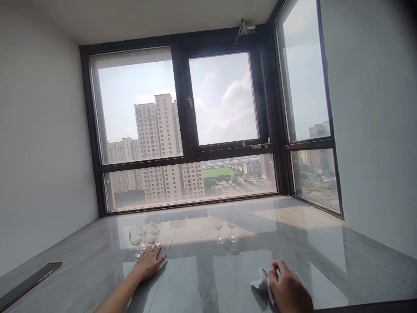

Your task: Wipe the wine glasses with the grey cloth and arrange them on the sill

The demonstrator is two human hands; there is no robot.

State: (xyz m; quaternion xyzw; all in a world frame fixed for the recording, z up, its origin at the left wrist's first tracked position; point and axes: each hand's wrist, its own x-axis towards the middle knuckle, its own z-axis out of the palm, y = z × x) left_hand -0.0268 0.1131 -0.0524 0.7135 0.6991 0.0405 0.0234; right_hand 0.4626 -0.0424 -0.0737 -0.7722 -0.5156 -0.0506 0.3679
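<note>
Grey veined marble slab [228,278], clear glasses [145,237] at ten o'clock, white cloth [262,282] at five o'clock, black window frame [182,100], white walls [39,152], dark phone [29,282] at eight o'clock

Two bare forearms enter frame from 6 o'clock; left hand [150,263] at 7 o'clock, right hand [288,291] at 5 o'clock; no sleeves, rings, watch visible.

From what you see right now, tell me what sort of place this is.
Probably a high-rise apartment room, sparsely furnished. A dark-framed bay window overlooks tower blocks; a glossy marble sill carries wine glasses. The left hand lies flat, and the right hand holds a white cloth.
</note>
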